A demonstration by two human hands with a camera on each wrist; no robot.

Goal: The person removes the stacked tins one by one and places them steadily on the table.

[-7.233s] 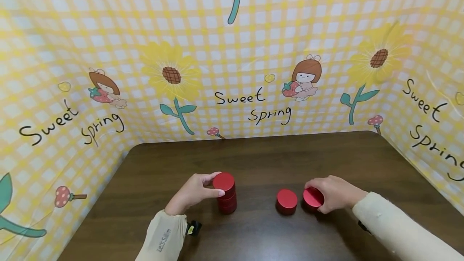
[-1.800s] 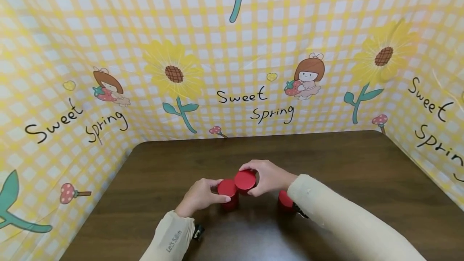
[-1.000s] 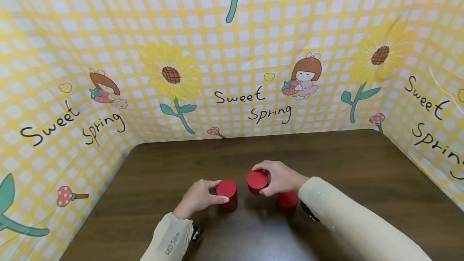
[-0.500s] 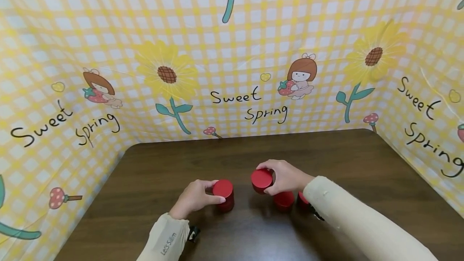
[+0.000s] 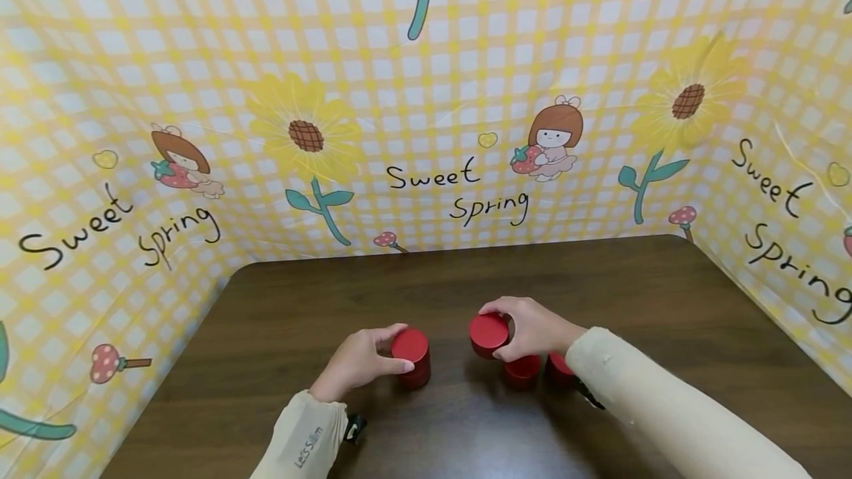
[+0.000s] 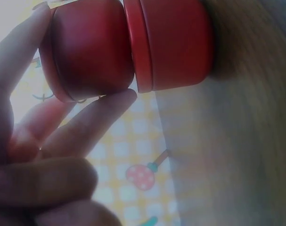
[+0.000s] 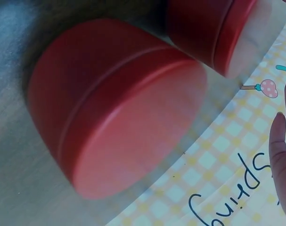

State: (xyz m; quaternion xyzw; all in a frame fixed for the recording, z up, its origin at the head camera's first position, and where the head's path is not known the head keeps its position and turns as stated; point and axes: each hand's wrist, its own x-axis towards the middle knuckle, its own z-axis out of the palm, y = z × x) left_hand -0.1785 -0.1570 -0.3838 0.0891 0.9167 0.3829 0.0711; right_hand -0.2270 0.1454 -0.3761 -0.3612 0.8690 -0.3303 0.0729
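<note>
In the head view my left hand (image 5: 362, 364) grips the upper red tin (image 5: 410, 346) of an upright stack. The left wrist view shows that upper tin (image 6: 91, 47) between thumb and fingers, with a second lidded tin (image 6: 178, 47) under it on the table. My right hand (image 5: 532, 327) pinches another round red tin (image 5: 489, 333) by its sides, held above the table. Below and behind that hand, two more red tins stand side by side, one tin (image 5: 522, 372) nearer the stack and one tin (image 5: 560, 368) partly hidden by the right wrist.
The dark wooden table (image 5: 319, 301) ends at a yellow checked cloth (image 5: 426, 94) that hangs behind and at both sides. Black straps (image 5: 355, 429) sit at the wrists. In the right wrist view, two lidded tins, one a large tin (image 7: 110, 103), fill much of the picture.
The right hand, which held its tin against the stack 1.8 s ago, has carried it rightward, away from the stack. Earlier still, it gripped a tin at the right. The left hand stays at the stack.
</note>
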